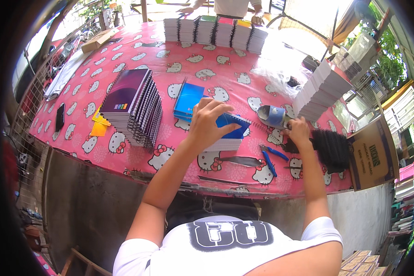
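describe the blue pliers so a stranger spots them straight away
On the pink table, find the person's right hand. Toward the person and left of it lie the pliers; unlike the dark flat strip beside them, they have two spread blue handles.

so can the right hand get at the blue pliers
Probably yes: the blue-handled pliers lie uncovered on the pink tablecloth, close to the right hand, which would only need to draw back a little.
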Available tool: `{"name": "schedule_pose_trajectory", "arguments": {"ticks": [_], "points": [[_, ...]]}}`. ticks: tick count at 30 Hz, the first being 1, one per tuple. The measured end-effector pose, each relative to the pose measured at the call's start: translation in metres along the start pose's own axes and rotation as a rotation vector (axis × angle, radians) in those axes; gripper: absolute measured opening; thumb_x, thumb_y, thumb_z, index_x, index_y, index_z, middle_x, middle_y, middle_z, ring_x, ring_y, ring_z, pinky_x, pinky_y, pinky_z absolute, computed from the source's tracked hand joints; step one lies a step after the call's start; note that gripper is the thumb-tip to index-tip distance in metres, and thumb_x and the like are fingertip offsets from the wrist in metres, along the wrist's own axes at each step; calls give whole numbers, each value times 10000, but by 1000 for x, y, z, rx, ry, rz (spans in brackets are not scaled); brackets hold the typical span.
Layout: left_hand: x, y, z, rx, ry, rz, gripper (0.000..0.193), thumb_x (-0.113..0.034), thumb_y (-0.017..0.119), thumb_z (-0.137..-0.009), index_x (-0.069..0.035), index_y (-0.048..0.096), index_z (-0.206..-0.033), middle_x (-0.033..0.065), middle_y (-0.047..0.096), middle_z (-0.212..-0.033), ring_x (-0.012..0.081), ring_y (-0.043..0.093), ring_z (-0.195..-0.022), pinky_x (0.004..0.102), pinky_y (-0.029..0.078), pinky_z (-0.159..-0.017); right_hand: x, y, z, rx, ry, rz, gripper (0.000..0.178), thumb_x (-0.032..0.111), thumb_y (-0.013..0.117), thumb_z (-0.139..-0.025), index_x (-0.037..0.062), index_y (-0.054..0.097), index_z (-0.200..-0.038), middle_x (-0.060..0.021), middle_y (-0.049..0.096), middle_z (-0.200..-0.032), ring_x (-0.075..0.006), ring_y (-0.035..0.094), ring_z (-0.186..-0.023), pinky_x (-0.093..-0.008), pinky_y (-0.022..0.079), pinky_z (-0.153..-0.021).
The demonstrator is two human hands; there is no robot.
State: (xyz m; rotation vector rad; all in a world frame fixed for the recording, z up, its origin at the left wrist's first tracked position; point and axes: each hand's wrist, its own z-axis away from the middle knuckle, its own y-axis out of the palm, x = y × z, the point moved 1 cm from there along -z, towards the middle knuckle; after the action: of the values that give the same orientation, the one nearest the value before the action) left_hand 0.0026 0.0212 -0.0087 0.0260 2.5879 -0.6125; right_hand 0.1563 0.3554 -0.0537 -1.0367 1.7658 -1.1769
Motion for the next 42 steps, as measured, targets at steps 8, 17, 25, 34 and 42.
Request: {"name": "schedule_pose_trajectory", "arguments": {"ticks": [8, 17, 25, 34, 42], "points": [[5, 9, 2, 6, -77, 35, 295, -300, 856, -618, -138, 699, -807, -9, 672, -875, 228, 540, -1020, 414, 381, -886, 52, -41, -30, -186, 185, -917, 443, 120, 748, -674, 41, 562, -1068, -171, 671, -885, -269, 670, -918, -416, 532, -709], [3, 6, -2, 76, -161, 42, 319, -317, 856, -612, -115, 697, -800, 23, 670, -825, 242, 536, -1026, 403, 386, -877, 95, -79, -35, 42, -106, -1284, 322, 8, 698, -684, -8, 621, -996, -112, 670, -916, -204, 649, -829, -319, 535, -740], [7, 0, -1, -28, -144, 100, 371, -210, 865, -619, -66, 683, -909, 80, 651, -977, 265, 562, -1067, 384, 473, -879, 109, -83, -47, -33, -73, -1107, 382, -15, 684, -639, 24, 638, -1016, -93, 691, -882, -175, 653, -748, -309, 517, -669], [32, -8, 17, -81, -544, 557, 361, -63, 806, -718, -48, 655, -1046, 78, 670, -988, 149, 646, -895, 268, 531, -752, 129, -91, -69, 18, -115, -1014, 487, -34, 676, -617, 1, 635, -1101, -23, 666, -881, -132, 621, -840, -285, 506, -734], [38, -6, 28, -174, -618, 757, 366, -7, 749, -776, -47, 669, -1130, 47, 685, -934, 87, 640, -800, 214, 535, -666, 141, -88, -75, 137, -221, -1442, 543, -49, 690, -611, 38, 650, -1146, -74, 709, -973, -158, 649, -863, -314, 518, -750]]}}
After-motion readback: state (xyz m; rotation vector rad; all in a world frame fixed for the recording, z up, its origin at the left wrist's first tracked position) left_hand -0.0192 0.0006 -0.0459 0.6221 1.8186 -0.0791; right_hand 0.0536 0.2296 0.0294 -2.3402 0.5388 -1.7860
